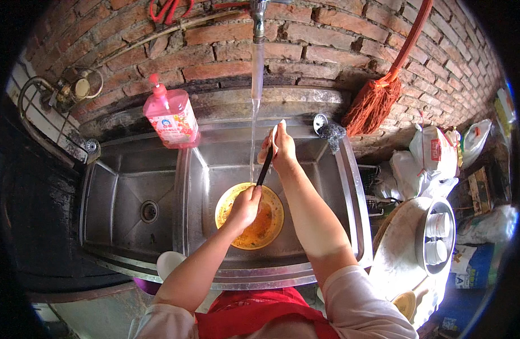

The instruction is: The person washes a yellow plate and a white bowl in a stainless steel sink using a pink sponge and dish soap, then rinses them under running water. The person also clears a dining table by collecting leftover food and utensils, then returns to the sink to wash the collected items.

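My left hand (245,207) grips one end of a thin black utensil (266,165), which slants up and away over the right sink basin (226,169). At its far end my right hand (283,144) is closed around a pale cloth (277,134) that covers part of the utensil. Water runs from the faucet (258,63) in a thin stream, just left of my right hand. Below my left hand, a yellow patterned bowl (268,231) with orange liquid and dark bits stands in the basin, partly hidden by that hand.
A pink soap pump bottle (173,118) stands behind the divider beside the left basin (130,190). A steel scourer (332,133) and drain strainer (320,123) lie at the back right rim. An orange mop (374,106) leans on the brick wall. A white bowl (170,262) sits at the front edge.
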The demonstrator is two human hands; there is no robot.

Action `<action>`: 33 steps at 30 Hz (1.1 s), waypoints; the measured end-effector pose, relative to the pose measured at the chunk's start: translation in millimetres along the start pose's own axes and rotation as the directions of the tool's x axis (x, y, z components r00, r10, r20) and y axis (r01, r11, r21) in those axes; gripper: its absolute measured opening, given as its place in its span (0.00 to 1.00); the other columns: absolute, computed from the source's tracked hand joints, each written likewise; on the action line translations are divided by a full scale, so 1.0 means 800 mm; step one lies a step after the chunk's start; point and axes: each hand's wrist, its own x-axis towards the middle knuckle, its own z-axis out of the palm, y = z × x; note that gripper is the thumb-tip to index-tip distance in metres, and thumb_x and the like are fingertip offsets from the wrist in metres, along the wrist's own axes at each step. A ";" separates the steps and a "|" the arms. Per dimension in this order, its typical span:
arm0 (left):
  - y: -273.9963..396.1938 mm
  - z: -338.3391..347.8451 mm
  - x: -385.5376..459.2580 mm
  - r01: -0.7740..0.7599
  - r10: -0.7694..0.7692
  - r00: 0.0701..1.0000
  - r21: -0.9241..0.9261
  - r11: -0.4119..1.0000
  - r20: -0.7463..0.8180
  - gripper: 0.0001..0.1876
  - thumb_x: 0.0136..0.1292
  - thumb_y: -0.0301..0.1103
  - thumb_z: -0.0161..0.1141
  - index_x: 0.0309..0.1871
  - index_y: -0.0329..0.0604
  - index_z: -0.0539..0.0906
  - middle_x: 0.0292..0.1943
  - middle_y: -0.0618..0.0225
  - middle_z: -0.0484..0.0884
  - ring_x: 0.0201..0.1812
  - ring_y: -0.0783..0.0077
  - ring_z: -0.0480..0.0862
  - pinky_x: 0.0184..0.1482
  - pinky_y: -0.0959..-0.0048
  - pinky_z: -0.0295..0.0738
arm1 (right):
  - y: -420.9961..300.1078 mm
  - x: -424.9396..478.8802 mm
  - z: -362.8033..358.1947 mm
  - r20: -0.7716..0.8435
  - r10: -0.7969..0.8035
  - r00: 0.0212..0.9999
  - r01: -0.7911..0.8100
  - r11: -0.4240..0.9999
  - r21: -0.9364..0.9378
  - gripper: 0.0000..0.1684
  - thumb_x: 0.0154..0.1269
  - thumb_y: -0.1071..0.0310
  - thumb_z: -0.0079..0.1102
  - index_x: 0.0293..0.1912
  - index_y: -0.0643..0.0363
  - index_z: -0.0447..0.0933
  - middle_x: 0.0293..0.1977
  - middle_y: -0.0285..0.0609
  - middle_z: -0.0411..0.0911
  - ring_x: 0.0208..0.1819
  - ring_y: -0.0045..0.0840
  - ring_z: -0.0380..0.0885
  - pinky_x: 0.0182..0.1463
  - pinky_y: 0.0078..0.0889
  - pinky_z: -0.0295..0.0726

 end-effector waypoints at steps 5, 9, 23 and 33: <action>0.008 0.000 0.009 0.023 -0.031 0.995 -0.091 0.996 -0.090 0.13 0.64 0.39 0.37 0.25 0.45 0.65 0.11 0.79 0.60 0.10 0.84 0.59 0.12 0.81 0.51 | 0.045 -0.045 0.005 0.143 -0.010 0.990 0.057 0.943 -0.328 0.21 0.62 0.51 0.36 0.26 0.58 0.65 0.16 0.39 0.70 0.16 0.21 0.69 0.19 0.21 0.66; 0.018 -0.018 0.008 0.154 -0.120 0.984 -0.293 0.944 0.133 0.16 0.62 0.44 0.40 0.43 0.42 0.69 0.31 0.70 0.72 0.28 0.76 0.74 0.29 0.79 0.68 | 0.021 -0.061 -0.002 0.165 -0.160 0.973 0.209 0.912 -0.353 0.19 0.63 0.53 0.37 0.29 0.59 0.65 0.12 0.33 0.63 0.13 0.17 0.63 0.19 0.17 0.65; 0.076 -0.036 0.136 -0.046 0.092 0.996 -0.753 0.657 0.019 0.18 0.62 0.44 0.38 0.33 0.35 0.69 0.37 0.49 0.75 0.38 0.56 0.77 0.41 0.61 0.72 | -0.005 -0.108 -0.039 0.411 0.241 0.879 0.118 0.726 -0.678 0.24 0.64 0.52 0.33 0.21 0.59 0.64 0.10 0.32 0.60 0.06 0.15 0.57 0.09 0.17 0.57; 0.085 0.007 0.169 0.057 -0.088 0.996 -0.868 0.494 0.015 0.15 0.63 0.44 0.37 0.24 0.46 0.64 0.11 0.77 0.53 0.10 0.83 0.51 0.10 0.82 0.45 | -0.015 -0.119 -0.056 0.286 0.228 0.931 0.042 0.711 -0.702 0.29 0.65 0.52 0.26 0.13 0.56 0.59 0.03 0.33 0.55 0.03 0.17 0.53 0.06 0.17 0.54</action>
